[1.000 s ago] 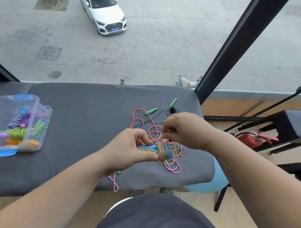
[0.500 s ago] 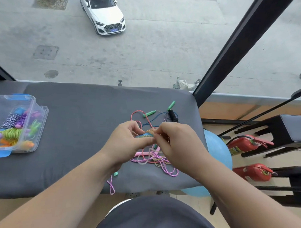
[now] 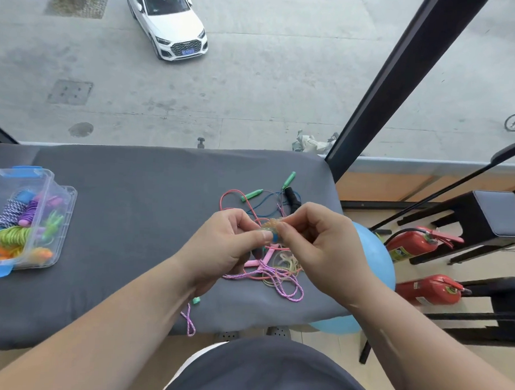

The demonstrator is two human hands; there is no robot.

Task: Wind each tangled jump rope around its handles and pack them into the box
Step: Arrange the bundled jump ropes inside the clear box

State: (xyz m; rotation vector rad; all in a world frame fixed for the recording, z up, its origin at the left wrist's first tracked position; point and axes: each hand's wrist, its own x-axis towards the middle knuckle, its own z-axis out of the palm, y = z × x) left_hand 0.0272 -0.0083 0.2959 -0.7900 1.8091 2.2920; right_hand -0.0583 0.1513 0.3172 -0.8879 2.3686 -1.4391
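Compared with a second ago, both hands have closed in on each other above the tangle. My left hand [image 3: 225, 249] grips the blue-handled jump rope [image 3: 272, 228], thumb on top. My right hand [image 3: 319, 240] pinches its yellowish cord at the wound bundle. Directly beneath, loose ropes [image 3: 280, 273] lie on the gray pad [image 3: 133, 219]. The clear box [image 3: 63, 214], holding wound ropes, sits well apart at the pad's left edge.

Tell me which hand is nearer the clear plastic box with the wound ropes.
Left. The left hand grips the rope bundle mid-table, the box well off to its left; the right hand pinches the same bundle from the other side, farther from the box.
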